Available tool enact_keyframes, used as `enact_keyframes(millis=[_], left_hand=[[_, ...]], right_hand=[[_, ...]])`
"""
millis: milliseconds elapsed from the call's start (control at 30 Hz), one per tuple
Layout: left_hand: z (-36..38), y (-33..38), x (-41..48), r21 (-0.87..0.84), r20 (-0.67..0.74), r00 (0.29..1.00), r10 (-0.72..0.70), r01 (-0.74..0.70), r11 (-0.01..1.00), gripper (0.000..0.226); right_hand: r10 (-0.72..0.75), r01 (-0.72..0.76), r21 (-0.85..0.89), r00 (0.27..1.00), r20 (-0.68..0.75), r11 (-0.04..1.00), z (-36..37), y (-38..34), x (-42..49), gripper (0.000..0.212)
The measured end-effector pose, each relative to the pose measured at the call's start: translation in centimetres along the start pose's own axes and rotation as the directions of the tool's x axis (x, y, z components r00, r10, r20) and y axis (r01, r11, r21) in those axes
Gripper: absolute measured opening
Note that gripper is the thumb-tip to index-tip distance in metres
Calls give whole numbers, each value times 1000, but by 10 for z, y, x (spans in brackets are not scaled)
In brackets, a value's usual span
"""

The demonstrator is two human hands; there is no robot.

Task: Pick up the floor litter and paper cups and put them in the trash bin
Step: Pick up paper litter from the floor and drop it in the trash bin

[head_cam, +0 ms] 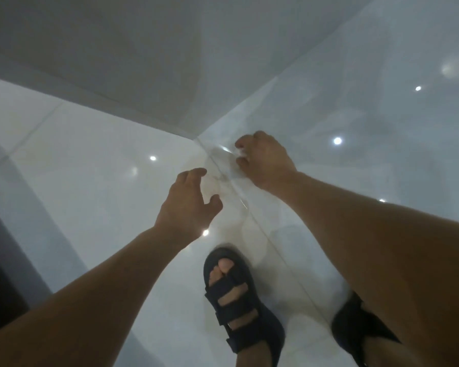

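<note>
**Both hands at clear litter by the wall corner**

A blurred piece of clear plastic litter (223, 165) sits just below the wall corner (196, 136), over the glossy white floor (90, 168). The right hand (265, 160), just right of the corner, has its fingers (241, 143) curled onto the litter. The left hand (188, 202), lower down, holds nothing, fingers spread wide. A black sandal (236, 300) stands well below the corner.

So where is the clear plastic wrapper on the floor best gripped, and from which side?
At its far right edge, from the right, where the right hand pinches it. The clear plastic wrapper lies thin and flat on the tile floor, so an edge probably lifts easier than the middle.
</note>
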State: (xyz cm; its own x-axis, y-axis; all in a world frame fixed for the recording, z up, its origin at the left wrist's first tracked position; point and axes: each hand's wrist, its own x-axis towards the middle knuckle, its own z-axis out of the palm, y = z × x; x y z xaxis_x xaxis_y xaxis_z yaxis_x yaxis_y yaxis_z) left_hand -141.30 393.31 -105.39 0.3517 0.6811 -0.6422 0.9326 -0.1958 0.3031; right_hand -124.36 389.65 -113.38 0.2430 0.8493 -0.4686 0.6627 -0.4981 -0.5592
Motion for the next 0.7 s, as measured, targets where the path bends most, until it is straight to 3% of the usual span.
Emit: enact_keyframes(millis=[200, 333, 567, 633, 700], left_hand=[[-7, 82, -31, -38, 94, 980, 177, -174, 984, 73], [-9, 138, -55, -34, 200, 899, 390, -392, 919, 70], [5, 221, -76, -58, 262, 819, 511, -515, 855, 38], [16, 245, -73, -15, 270, 815, 513, -529, 848, 35], [30, 268, -68, 44, 283, 835, 471, -502, 864, 36]], right_hand=[[236, -242, 454, 969, 71, 858, -50, 7, -103, 33], [329, -324, 628, 938, 114, 707, -101, 17, -147, 22], [425, -377, 881, 874, 237, 285, -157, 62, -211, 28], [459, -395, 879, 854, 245, 266, -163, 90, -228, 28], [585, -461, 779, 796, 153, 424, -165, 131, -244, 36]])
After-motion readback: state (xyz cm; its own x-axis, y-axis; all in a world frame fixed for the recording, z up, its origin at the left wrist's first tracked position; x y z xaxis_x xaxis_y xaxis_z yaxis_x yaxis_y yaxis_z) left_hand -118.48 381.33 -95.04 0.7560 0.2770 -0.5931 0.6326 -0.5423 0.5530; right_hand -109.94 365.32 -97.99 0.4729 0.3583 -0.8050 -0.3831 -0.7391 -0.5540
